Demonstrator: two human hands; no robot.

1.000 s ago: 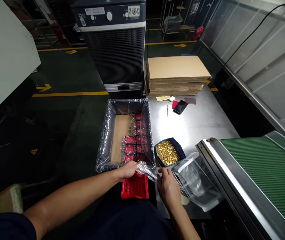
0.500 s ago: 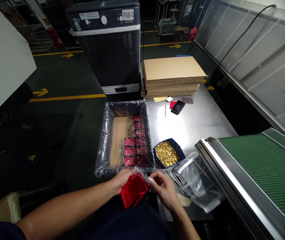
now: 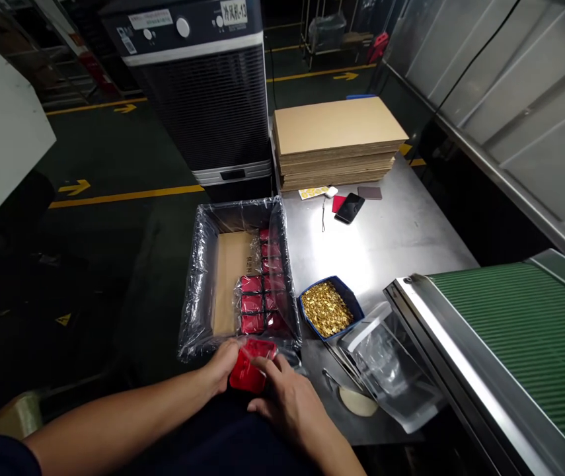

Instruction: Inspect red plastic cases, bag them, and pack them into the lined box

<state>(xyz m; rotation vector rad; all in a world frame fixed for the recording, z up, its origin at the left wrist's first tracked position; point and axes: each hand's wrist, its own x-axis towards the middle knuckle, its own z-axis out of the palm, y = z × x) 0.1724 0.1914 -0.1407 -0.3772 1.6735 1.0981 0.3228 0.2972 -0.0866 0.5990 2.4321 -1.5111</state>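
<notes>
At the near edge of the lined bin, my left hand (image 3: 223, 363) is closed on the left side of a red plastic case-like part (image 3: 246, 375). Clear plastic film shows around its upper end. My right hand (image 3: 289, 400) lies over the part's right side, fingertips touching its face, the thumb apart below. Inside the bin (image 3: 193, 277), lined with clear plastic, several bagged red parts (image 3: 251, 303) lie in rows on a cardboard sheet (image 3: 227, 264). To the right stands a blue tray (image 3: 354, 299) of small gold-coloured metal pieces (image 3: 326, 309).
Clear plastic bags (image 3: 386, 357) and thin metal tools (image 3: 344, 363) lie beside a green ribbed conveyor (image 3: 500, 317) at right. Stacked cardboard (image 3: 336, 129), a phone (image 3: 350, 208) and a cream-coloured rounded piece (image 3: 356, 401) rest on the metal table. An air cooler (image 3: 207, 106) stands behind the bin.
The red part has turned from showing its hollow inside to a flatter face. My right hand has moved from pinching the clear film to lying over the part. The view has shifted slightly.
</notes>
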